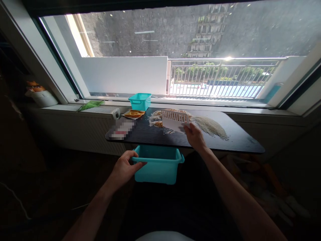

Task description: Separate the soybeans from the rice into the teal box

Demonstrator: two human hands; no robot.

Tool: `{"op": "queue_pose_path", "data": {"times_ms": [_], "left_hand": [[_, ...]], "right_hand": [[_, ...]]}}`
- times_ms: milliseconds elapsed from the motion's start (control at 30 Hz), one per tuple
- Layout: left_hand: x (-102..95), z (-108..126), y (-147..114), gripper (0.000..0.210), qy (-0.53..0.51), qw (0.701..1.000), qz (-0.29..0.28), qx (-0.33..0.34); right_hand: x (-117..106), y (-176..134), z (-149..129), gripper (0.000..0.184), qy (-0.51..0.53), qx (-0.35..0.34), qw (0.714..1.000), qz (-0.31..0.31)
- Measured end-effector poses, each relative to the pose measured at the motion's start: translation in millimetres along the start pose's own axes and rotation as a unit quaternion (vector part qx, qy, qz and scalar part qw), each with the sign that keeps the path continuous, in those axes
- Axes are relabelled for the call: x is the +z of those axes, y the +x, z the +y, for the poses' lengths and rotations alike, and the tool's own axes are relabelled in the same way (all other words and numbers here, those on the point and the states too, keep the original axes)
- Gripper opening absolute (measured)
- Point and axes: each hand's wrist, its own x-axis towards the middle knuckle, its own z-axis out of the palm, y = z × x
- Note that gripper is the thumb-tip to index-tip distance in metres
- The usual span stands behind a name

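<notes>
My right hand (195,136) grips a white slotted scoop (173,125) and holds it over the dark tabletop (150,135). Behind and beside the scoop lie scattered white grains mixed with yellow-orange kernels (158,124). A larger pile of pale grain, like rice (210,126), spreads to the right of it. Below the table's front edge, my left hand (126,165) is closed on the left rim of a turquoise plastic bin (156,169), thumb outside. The bin's floor is hidden from this angle.
A smaller turquoise basket (140,102) stands at the table's back left, by an orange-brown packet (134,114). A blurred-out flat item (122,130) lies at the left corner. Left are a radiator (100,113) and a green cloth (91,105); a window is behind.
</notes>
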Motion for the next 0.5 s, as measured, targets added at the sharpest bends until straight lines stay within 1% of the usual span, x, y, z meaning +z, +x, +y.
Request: {"op": "queue_pose_path", "data": {"times_ms": [100, 233, 367, 500], "left_hand": [[0.5, -1.7, 0.5, 0.032, -0.002, 1.000, 0.000, 0.005], [1.9, -3.0, 1.7, 0.032, -0.007, 1.000, -0.001, 0.012], [2.9, -3.1, 2.5, 0.032, -0.008, 1.000, 0.003, 0.014], [4.0, -5.2, 3.2, 0.031, -0.009, 1.000, 0.002, 0.017]], "right_hand": [[6.3, 4.8, -3.3, 0.030, -0.022, -0.006, 1.000, -0.004], [8.3, 6.5, -4.2, 0.028, -0.045, -0.008, 0.999, -0.016], [8.6, 4.8, -3.1, 0.029, -0.019, -0.015, 0.999, -0.032], [8.5, 4.9, -3.1, 0.031, -0.004, -0.015, 1.000, -0.025]]}}
